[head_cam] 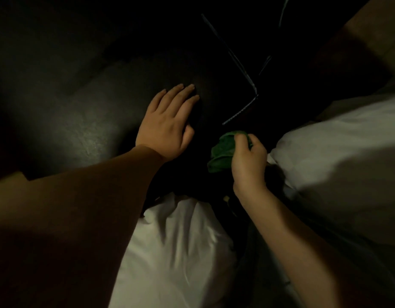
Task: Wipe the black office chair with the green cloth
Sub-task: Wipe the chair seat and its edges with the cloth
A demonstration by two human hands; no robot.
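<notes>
The scene is very dark. The black office chair (216, 70) fills the centre, its surface barely readable, with a thin shiny metal edge (243, 70) bent at an angle across it. My left hand (167, 123) lies flat on the chair, fingers spread and pointing up and to the right, holding nothing. My right hand (247, 161) grips the bunched green cloth (222, 150) just below the metal edge, against the dark chair surface. The two hands are a short distance apart.
Dark grey floor (58, 103) spreads to the left. My knees in white fabric show at the bottom centre (174, 247) and at the right (338, 152). A brown wooden surface (374, 27) sits at the top right corner.
</notes>
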